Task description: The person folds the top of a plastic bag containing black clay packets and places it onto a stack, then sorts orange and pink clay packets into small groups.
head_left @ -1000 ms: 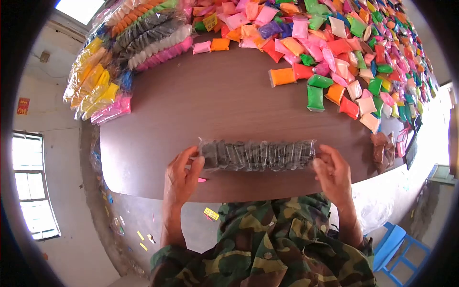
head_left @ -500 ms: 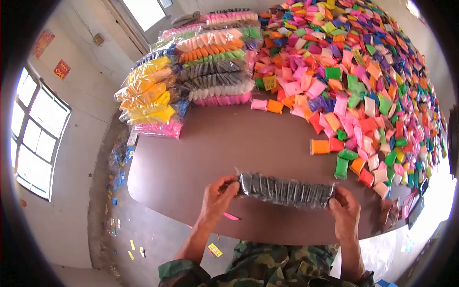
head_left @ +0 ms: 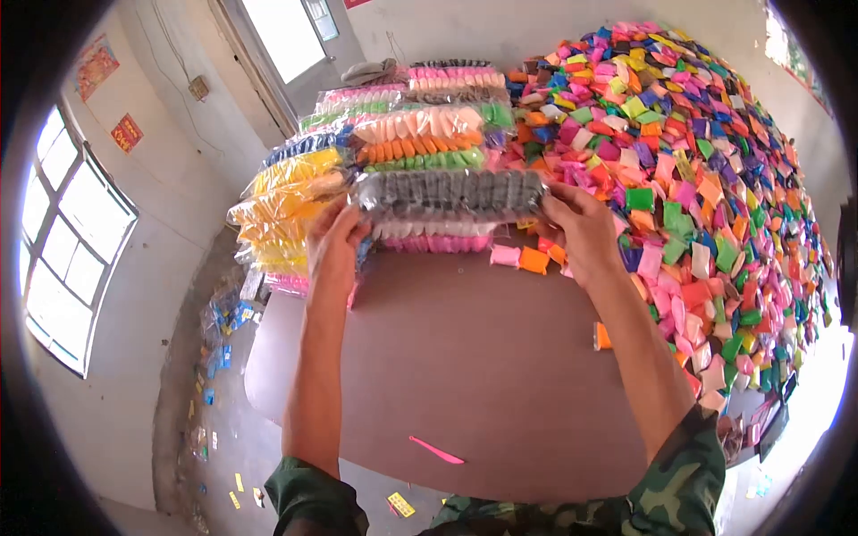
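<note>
A long clear plastic bag of black packets [head_left: 451, 193] is stretched level between my two hands. My left hand [head_left: 335, 234] grips its left end, and my right hand [head_left: 576, 219] pinches its right end. The bag overlaps the front of a stack of similar bags; below it show a white bag [head_left: 429, 230] and a pink bag [head_left: 438, 243]. Above it lie a green bag [head_left: 424, 161] and an orange bag [head_left: 424, 145]. Yellow bags [head_left: 286, 214] are piled beside my left hand.
A large heap of small coloured packets [head_left: 679, 179] covers the right side of the brown table [head_left: 465, 357]. A pink plastic knife-like tool [head_left: 436, 450] lies near the table's front edge. Scraps [head_left: 402, 505] litter the floor, and a window [head_left: 71, 241] is on the left wall.
Both hands have carried the bag of black packets forward, away from my body, up to the stack. The pink tool is now fully in view, and the camera view has shifted.
</note>
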